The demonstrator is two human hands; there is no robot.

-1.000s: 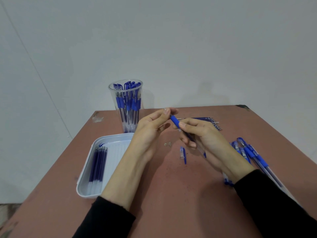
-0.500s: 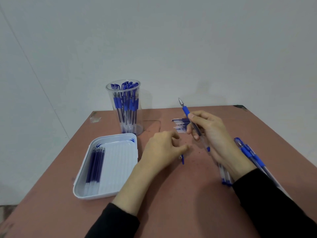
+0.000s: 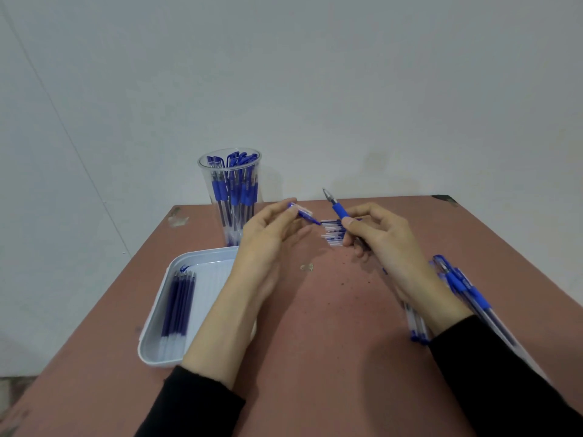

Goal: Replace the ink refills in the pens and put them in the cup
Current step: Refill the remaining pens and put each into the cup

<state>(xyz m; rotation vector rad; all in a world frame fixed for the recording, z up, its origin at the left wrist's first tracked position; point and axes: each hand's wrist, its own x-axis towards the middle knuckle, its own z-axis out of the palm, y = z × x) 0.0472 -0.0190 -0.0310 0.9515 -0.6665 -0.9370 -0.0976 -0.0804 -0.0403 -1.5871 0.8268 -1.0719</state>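
Cup (image 3: 232, 197), back left: many pens in. Your left hand (image 3: 268, 244) pinches a cap (image 3: 304, 214). Your right hand (image 3: 378, 241) grips the pen (image 3: 339, 211), tip up, uncapped, over the table. Judged left: cap it, cup it. More pens (image 3: 460, 285) lie by your right wrist, and refills (image 3: 178, 304) in the tray (image 3: 154, 339).

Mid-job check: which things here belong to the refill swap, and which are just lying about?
Job: left hand pinching the pen cap; right hand holding the pen; cup of finished pens; tray with refills; loose refills behind the hands; pens at right.
Lying about: pale scrap and dark specks on the table.
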